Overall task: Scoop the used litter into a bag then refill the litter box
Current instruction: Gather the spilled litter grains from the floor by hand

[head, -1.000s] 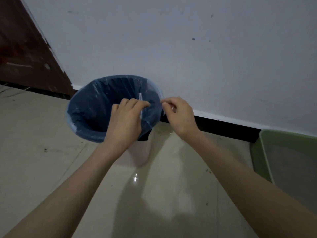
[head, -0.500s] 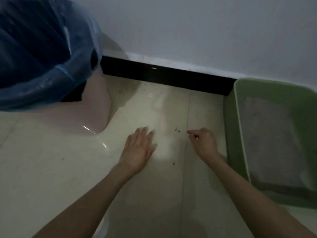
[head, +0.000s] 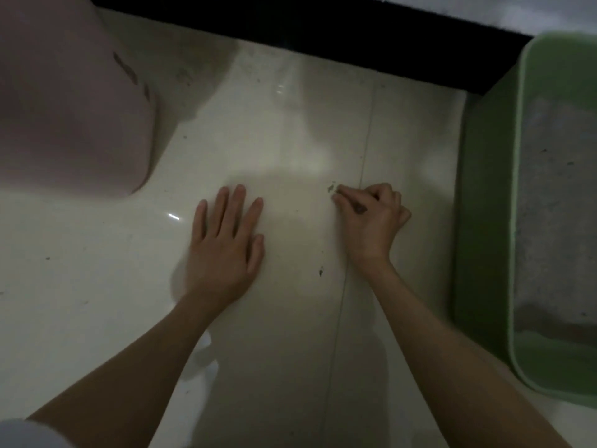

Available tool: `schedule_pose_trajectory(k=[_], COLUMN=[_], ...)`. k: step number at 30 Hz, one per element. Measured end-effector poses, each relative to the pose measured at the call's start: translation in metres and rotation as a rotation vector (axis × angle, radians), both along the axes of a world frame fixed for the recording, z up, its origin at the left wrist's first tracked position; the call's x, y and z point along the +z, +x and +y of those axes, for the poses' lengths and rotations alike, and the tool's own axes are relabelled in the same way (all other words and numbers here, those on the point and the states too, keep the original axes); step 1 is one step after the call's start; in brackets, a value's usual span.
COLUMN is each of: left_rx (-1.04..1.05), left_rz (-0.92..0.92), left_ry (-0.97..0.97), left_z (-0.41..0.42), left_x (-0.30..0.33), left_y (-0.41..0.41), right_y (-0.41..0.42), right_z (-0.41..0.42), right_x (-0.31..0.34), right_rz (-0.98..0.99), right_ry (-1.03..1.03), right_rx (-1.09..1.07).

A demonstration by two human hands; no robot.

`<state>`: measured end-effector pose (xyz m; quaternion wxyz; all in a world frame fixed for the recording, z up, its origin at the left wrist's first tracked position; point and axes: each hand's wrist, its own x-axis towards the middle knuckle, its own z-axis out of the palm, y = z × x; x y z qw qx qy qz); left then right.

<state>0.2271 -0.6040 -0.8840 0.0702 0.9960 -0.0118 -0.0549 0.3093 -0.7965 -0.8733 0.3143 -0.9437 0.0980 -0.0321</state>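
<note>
The person's left hand (head: pixel 223 250) lies flat on the glossy cream tiled floor (head: pixel 97 286), palm down, its fingers straight and slightly spread, holding nothing. The right hand (head: pixel 371 218) is lower to the floor's tile seam, its fingers curled in toward the palm with the thumb and forefinger brought together at their tips; those tips sit right at a small dark-green crumb of debris (head: pixel 331 188) on the floor, though whether they actually pinch it or only touch it cannot be told in this dim light. The two hands are apart, with a bare stretch of tile between them. A second small dark speck (head: pixel 320 271) lies on the floor nearer the person, just left of the right wrist. The thin grout line (head: pixel 365 150) runs away from the person and passes under the right hand. The green plastic litter box (head: pixel 484 221) stands at the right edge of the view, just beside the right forearm, its rounded rim paler than its outer wall; inside it lies a bed of grey litter (head: pixel 555 205) with a few dark flecks on top. At the upper left is the pale pink plastic bin (head: pixel 64 108), of which only the lower wall shows, well apart from the litter box. A black skirting board (head: pixel 323 27) runs along the far edge of the floor, meeting the litter box's far corner.
</note>
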Motion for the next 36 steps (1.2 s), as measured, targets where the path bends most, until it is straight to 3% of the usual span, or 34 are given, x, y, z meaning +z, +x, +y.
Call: schedule_pose_trajectory(k=[11, 16, 36], left_rx=[0.022, 0.024, 0.025], left_rz=[-0.040, -0.063, -0.095], left_ry=[-0.010, -0.004, -0.007], left_z=[-0.001, -0.001, 0.000], left_x=[0.002, 0.002, 0.000], left_y=[0.001, 0.001, 0.002], right_y=[0.009, 0.017, 0.016], right_z=[0.002, 0.001, 0.007], right_x=[-0.004, 0.007, -0.009], right_rz=[-0.078, 0.030, -0.116], right_ry=[0.026, 0.377, -0.213], right_rx=[0.135, -0.031, 0.313])
